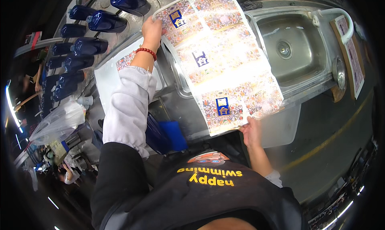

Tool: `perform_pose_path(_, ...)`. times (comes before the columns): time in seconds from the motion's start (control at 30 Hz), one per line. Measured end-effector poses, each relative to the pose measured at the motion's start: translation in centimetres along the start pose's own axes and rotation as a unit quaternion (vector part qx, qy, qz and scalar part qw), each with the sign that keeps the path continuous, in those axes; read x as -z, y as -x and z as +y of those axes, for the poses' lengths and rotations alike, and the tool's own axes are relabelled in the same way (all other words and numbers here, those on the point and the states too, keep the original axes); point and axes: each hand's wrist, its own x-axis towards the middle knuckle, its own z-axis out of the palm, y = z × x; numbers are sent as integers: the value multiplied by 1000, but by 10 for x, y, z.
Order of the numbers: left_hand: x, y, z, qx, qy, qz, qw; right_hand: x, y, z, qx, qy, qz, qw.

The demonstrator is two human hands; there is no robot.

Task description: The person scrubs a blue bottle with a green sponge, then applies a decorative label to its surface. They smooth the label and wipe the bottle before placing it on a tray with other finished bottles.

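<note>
Stretched over the metal counter is a large printed sheet [232,39], covered in small colourful patterns with several blue panels. A strong glare washes out its middle. My left hand [152,32], with a red bead bracelet [146,51] at the wrist, grips the sheet's far left edge, fingers partly hidden under it. Close to my body, my right hand [251,131] pinches the near right edge between thumb and fingers. Under my left forearm lies another sheet [105,78], white with a patterned part, mostly covered by the arm.
Several dark blue bottles [107,22] stand to the left. At the right is a steel sink [298,65] with a pale curved tap [348,27], and a framed board [353,59] beyond it. A blue bin [173,135] and a translucent tub [282,127] sit below the counter edge.
</note>
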Motion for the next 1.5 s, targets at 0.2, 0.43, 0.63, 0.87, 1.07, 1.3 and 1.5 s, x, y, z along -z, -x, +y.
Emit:
perform_pose_path(0.2,-4,2,-3,26,2,-26,999,13,6,27,34,22,20,999)
perform_pose_path(0.43,-6,-13,-17,-66,-176,-44,981,2,0,20,40,48,34,997)
perform_pose_path(0.63,-5,1,-16,-76,-282,-44,955,-3,-2,9,51,10,-13,999)
perform_pose_path(0.87,-2,46,35,-212,-446,-40,869,14,-1,0,27,41,-119,992)
perform_pose_path(1.07,49,130,93,-370,-382,-103,841,27,-12,3,51,133,-78,987)
perform_pose_path(1.3,116,283,30,-402,-261,-187,857,38,-28,3,91,78,-206,971)
perform_pose_path(1.5,118,371,-82,-182,-191,-223,938,34,-36,3,129,75,-225,963)
